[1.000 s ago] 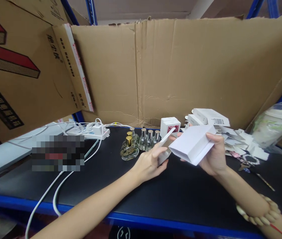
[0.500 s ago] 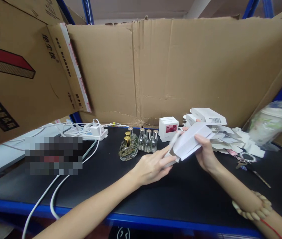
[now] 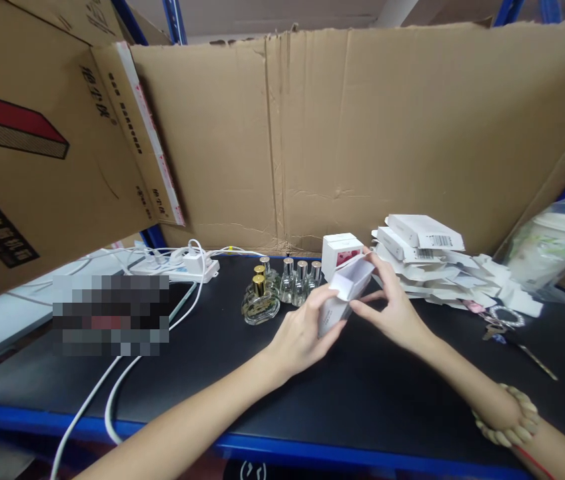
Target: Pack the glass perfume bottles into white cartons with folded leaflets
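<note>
My left hand (image 3: 302, 327) is wrapped round a small white cardboard box (image 3: 333, 315), held tilted above the table with its end open. At the open end, my right hand (image 3: 392, 300) pinches the white card with its thumb below and fingers above. The inside of the box looks bare and white from here. Just behind it stands a closed white box (image 3: 337, 255) with a red picture on its front. To the left are clear glass bottles (image 3: 302, 283) with silver caps and flat rounded bottles (image 3: 260, 308) with gold caps.
Several flattened white boxes (image 3: 422, 233) are piled at the back right, near keys (image 3: 495, 330) and a bagged drink cup (image 3: 552, 240). A power strip (image 3: 182, 269) with white cables lies at the back left. Cardboard walls (image 3: 212, 147) enclose the black tabletop (image 3: 202, 373).
The white box has turned from lying slanted to more upright, and its opening now faces up and toward me. My right hand has shifted left to the box's open end.
</note>
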Tool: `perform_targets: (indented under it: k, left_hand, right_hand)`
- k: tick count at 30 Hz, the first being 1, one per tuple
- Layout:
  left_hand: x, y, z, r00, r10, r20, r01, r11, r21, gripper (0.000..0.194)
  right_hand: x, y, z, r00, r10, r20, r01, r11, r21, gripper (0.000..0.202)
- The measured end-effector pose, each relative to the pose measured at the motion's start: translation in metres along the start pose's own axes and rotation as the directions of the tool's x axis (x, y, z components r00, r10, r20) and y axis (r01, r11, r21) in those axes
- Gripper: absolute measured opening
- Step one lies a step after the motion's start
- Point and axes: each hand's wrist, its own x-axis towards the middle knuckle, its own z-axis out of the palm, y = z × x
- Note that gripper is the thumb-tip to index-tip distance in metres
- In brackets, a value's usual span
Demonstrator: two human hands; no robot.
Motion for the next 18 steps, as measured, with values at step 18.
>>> perform_targets:
  k: [18]
  left_hand:
    - [0.005, -0.002, -0.009, 0.977, -0.18, 0.114, 0.193, 0.974, -0.119, 0.032]
  right_hand:
    - [-0.002, 0.004, 0.005, 0.988, -0.047, 0.145, 0.035, 0.996, 0.084, 0.024]
